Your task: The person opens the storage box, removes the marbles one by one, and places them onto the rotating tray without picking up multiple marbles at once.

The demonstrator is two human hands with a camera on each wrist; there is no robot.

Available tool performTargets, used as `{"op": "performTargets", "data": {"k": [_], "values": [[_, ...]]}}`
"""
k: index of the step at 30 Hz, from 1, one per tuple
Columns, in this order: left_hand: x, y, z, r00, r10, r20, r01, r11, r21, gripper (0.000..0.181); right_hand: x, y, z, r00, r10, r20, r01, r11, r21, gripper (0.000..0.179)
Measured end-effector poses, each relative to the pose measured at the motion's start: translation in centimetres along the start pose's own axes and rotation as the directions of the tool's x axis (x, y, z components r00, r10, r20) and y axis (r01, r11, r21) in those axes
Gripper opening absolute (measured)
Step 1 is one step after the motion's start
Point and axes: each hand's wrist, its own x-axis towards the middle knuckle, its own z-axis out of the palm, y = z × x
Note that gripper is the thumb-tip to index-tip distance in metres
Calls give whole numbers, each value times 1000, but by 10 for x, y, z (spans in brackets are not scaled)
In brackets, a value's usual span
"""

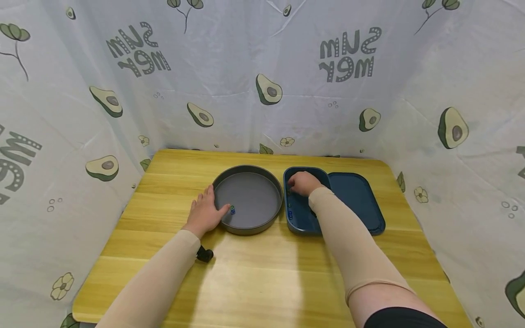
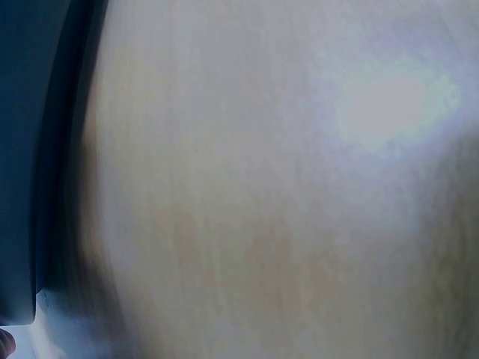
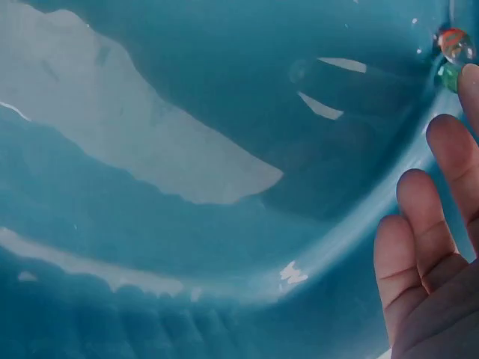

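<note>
My left hand [image 1: 204, 213] rests at the left side of a round grey pan [image 1: 247, 231], fingers fairly straight along the rim and thumb over the edge. Inside the pan near that thumb lie a few small green and blue marbles [image 1: 232, 210]. My right hand [image 1: 305, 183] reaches into a dark blue rectangular box [image 1: 302, 223] at its left wall. In the right wrist view its fingers are loosely bent, with one fingertip against a green glass marble [image 3: 449, 76]. An orange-streaked clear marble [image 3: 455, 45] sits right beside it. The right thumb is hidden there.
More blue marbles [image 1: 290, 214] lie along the box's left wall. A flat dark blue lid [image 1: 361, 200] lies right of the box on the wooden table [image 1: 254, 282]. A black wrist camera [image 1: 204, 254] sits under the left wrist. A patterned curtain [image 1: 229, 68] hangs behind.
</note>
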Motion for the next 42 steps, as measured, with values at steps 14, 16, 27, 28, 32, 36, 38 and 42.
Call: {"op": "performTargets", "data": {"k": [14,16,27,28,32,36,38,42], "values": [[-3,4,-4,1000,-1,1,1,1000,-10,100,5,1,11,1000,24,-6,-24,1000,13,22],[-4,5,-4,1000,-1,1,1,1000,-12,100,4,1,12,1000,25,-10,-25,1000,16,23],[-4,4,-3,1000,-5,1,5,1000,-3,102,0,3,6,998,54,-17,-53,996,76,28],[-3,4,-3,1000,-4,1,4,1000,-4,102,0,2,4,998,56,-18,-54,995,82,28],[-2,2,-1,1000,-5,3,5,1000,-10,102,-5,1,-5,998,62,-22,-60,992,108,29],[-1,0,-1,1000,-2,0,2,1000,-13,102,-11,-2,-15,996,75,-42,-68,985,157,30],[-1,0,-1,1000,0,-1,0,1000,-14,102,-13,-3,-19,995,82,-59,-70,981,179,31],[-1,0,-1,1000,6,-1,-6,1000,-20,102,-15,-5,-25,992,82,-92,-61,976,211,33]]}}
